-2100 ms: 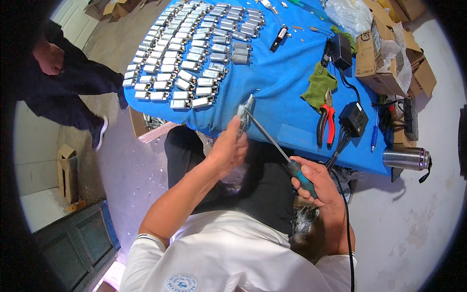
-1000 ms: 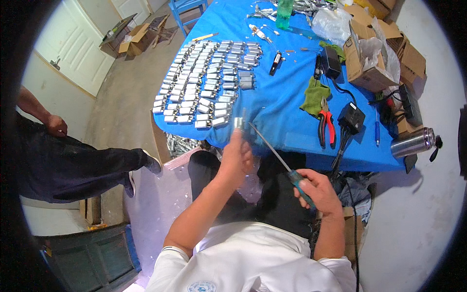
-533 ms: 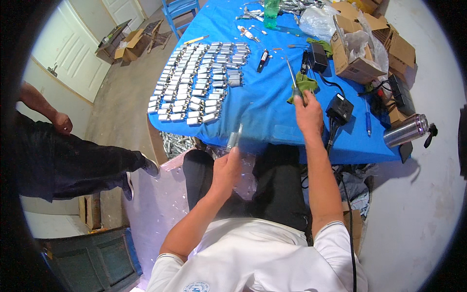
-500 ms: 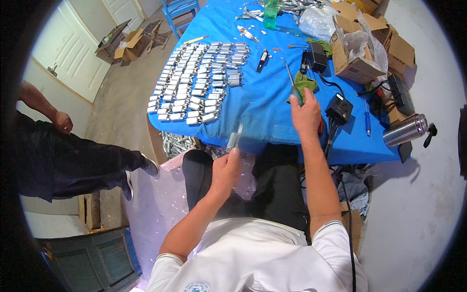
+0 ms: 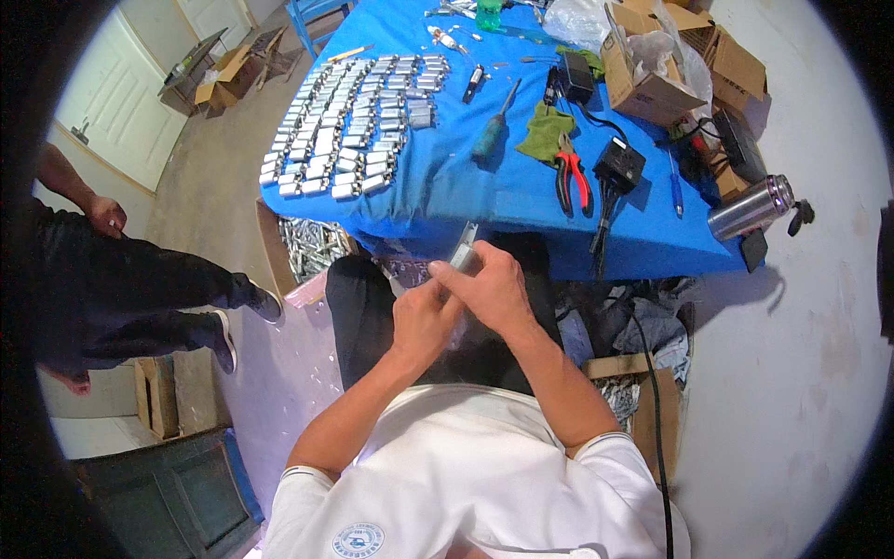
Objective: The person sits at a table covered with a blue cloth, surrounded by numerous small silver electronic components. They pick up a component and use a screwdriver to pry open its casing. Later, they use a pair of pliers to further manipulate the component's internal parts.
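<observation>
Above my lap, just off the table's front edge, my left hand (image 5: 424, 321) and my right hand (image 5: 498, 291) meet around a small silvery metal piece (image 5: 463, 250) with a narrow forked or channelled end pointing up. Fingers of both hands are closed on it, and its lower part is hidden by them. A screwdriver (image 5: 487, 140) with a dark green handle lies on the blue cloth (image 5: 447, 186) beyond my hands. To its right, pliers (image 5: 571, 177) with red and black handles rest against a green rag (image 5: 545, 133).
Rows of similar silvery metal parts (image 5: 346, 126) cover the table's left side. At right are a black adapter box (image 5: 618, 166) with cables, a blue pen-like tool (image 5: 675, 184), a steel flask (image 5: 751, 207) and an opened carton (image 5: 649, 84). Another person's legs (image 5: 158, 279) stand at left.
My right hand has put down the screwdriver on the table and moved left and nearer to join my left hand at the metal piece. The view has shifted slightly.
</observation>
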{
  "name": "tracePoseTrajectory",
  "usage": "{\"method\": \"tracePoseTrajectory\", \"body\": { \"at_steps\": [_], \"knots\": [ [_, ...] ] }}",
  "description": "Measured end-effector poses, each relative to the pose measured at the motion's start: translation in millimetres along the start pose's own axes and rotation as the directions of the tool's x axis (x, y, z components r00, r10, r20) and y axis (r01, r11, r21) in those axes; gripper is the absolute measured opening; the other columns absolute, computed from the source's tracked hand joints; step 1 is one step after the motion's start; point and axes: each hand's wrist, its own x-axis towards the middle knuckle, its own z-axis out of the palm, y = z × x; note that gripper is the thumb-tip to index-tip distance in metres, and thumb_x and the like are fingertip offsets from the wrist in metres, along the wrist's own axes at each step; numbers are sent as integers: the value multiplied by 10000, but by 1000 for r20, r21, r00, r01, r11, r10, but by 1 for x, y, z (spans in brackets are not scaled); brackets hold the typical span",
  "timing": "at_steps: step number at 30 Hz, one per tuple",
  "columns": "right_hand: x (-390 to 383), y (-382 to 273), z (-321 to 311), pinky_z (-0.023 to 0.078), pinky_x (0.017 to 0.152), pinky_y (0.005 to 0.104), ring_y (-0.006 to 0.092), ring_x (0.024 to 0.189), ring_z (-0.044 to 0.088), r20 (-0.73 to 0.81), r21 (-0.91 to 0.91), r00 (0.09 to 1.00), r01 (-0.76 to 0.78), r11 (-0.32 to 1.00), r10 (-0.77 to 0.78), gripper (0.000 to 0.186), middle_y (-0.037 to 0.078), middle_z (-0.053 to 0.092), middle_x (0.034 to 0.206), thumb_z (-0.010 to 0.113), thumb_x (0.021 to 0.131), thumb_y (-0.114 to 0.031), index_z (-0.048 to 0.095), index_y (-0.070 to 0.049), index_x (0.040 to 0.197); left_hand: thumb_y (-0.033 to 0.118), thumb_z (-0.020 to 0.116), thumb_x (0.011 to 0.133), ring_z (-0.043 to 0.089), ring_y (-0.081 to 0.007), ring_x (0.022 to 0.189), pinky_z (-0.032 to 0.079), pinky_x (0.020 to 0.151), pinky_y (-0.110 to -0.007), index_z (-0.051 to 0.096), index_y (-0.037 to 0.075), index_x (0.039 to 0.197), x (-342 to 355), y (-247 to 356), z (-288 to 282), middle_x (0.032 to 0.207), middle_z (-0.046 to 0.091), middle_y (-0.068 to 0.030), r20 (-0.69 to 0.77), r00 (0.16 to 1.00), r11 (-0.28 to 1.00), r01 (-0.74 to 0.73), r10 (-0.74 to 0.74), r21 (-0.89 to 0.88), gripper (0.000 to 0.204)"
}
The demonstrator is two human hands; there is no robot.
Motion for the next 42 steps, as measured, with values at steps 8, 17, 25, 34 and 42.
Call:
{"method": "tracePoseTrajectory", "body": {
  "at_steps": [8,17,25,34,42],
  "knots": [
    [-41,17,-8,473,607,348,220,619,596,180,-3,984,-5,1000,5,427,133,616,678,675,790,-411,619,11,806,254,608,864,593,-345,562,447,526,-394,598,-20,765,-49,-12,15,611,568,-196,7,995,995,-104,104,-2,292],
    [-80,40,-10,446,571,406,327,616,596,230,-82,973,26,996,-6,481,180,600,654,619,832,-483,597,-13,735,294,567,892,589,-400,618,443,564,-451,603,-26,780,-86,-2,17,652,583,-232,149,989,1000,-9,12,-17,341],
    [-81,60,-20,424,587,391,260,616,546,438,65,899,-36,997,4,417,169,574,666,559,902,-371,587,25,777,265,549,928,445,-138,550,387,524,-338,564,-44,775,-95,-10,24,582,501,-99,319,947,986,93,-45,-137,345],
    [-85,55,-19,431,604,388,239,661,550,459,118,889,-75,990,13,410,176,584,743,550,912,-370,553,37,870,331,502,972,342,-70,568,297,496,-255,533,32,797,-100,-17,26,617,410,37,448,894,923,150,27,-355,347],
    [-96,40,-19,410,573,309,124,665,456,358,-152,928,-49,987,102,357,54,526,732,633,852,-336,510,-1,874,316,453,989,354,-60,545,285,472,-232,474,68,749,-102,-19,34,632,414,36,513,858,812,324,-35,-486,346]
  ]
}}
